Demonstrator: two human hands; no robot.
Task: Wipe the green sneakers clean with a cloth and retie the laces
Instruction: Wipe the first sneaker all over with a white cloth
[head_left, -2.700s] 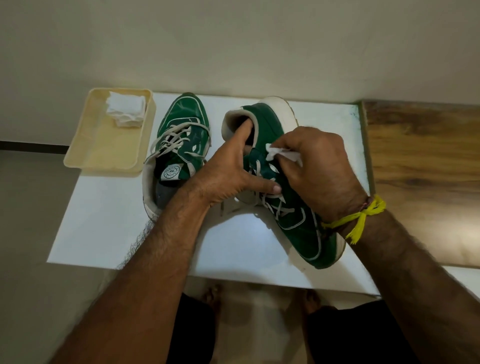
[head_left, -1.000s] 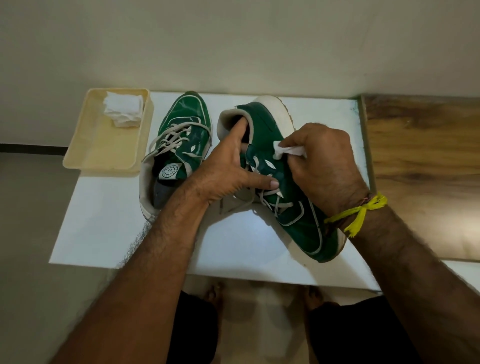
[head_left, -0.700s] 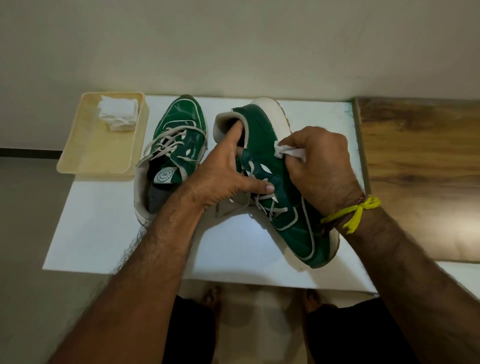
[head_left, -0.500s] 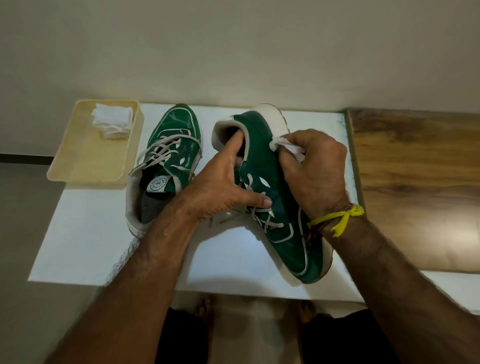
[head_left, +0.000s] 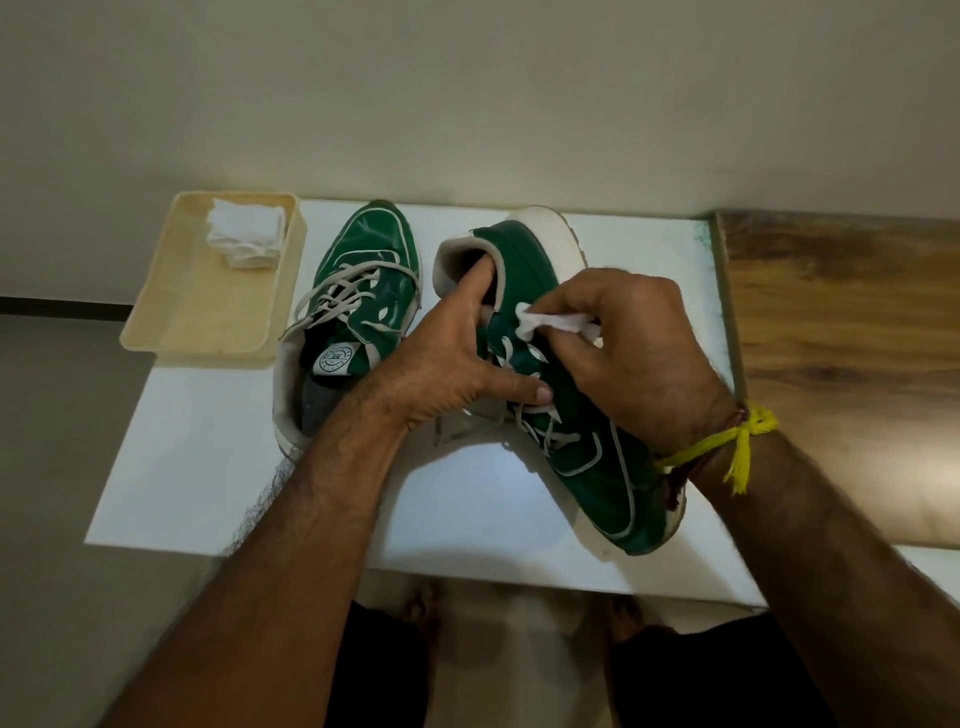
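Note:
Two green sneakers with pale laces lie on a white board (head_left: 197, 467). The right sneaker (head_left: 597, 467) is tipped on its side, heel away from me, toe near the front edge. My left hand (head_left: 447, 358) grips it, index finger hooked inside the collar and thumb across the loose laces. My right hand (head_left: 628, 353) pinches a small white cloth (head_left: 550, 322) against the green side near the collar. The left sneaker (head_left: 358, 306) stands upright beside it, laces loose, untouched.
A cream plastic tray (head_left: 208, 306) at the board's far left corner holds a stack of folded white cloths (head_left: 247, 236). A wooden surface (head_left: 852, 353) adjoins the board on the right. A plain wall rises behind. My bare feet show below the front edge.
My right hand has rubbed the cloth back and forth over the sneaker's upper side, ending near the collar. My left hand has kept its grip. The view shifted slightly.

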